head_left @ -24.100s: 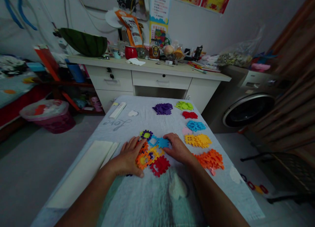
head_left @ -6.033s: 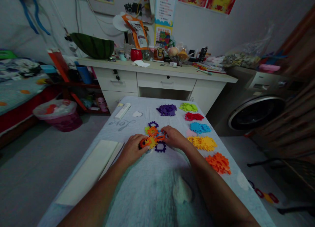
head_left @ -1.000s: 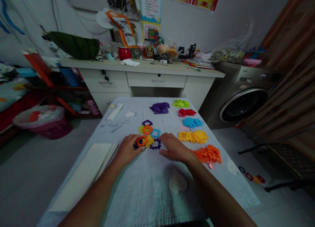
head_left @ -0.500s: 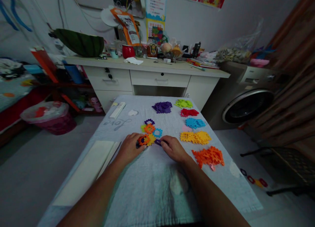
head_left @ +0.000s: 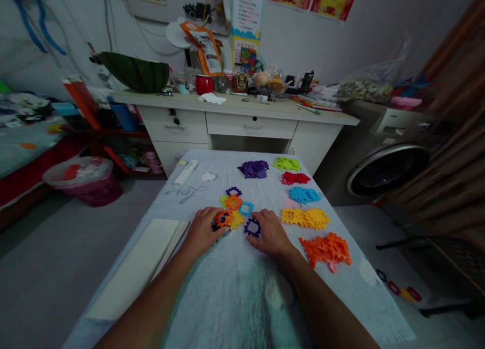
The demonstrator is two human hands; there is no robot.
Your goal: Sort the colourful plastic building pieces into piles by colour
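My left hand (head_left: 203, 230) is closed on the near left end of a joined group of toothed plastic building pieces, at an orange piece (head_left: 224, 218). A yellow piece (head_left: 237, 219), a blue square ring (head_left: 246, 208), another orange piece (head_left: 234, 202) and a purple ring (head_left: 234, 191) belong to this group, with a bit of green at its left. Between the thumb and fingers of my right hand (head_left: 271, 232) is a purple toothed ring (head_left: 252, 227), its open middle facing up. A gap separates that ring from the group.
Sorted piles lie beyond and to the right: purple (head_left: 253, 169), lime green (head_left: 287, 163), red (head_left: 295, 178), blue (head_left: 304, 195), yellow (head_left: 305, 218) and orange (head_left: 326, 249). A white board (head_left: 134, 268) lies at the left, a white strip-like object (head_left: 186, 172) farther back.
The purple ring in my right hand has turned from edge-on to flat-facing and now sits apart from the group. My left hand keeps its hold. The whole view has shifted slightly.
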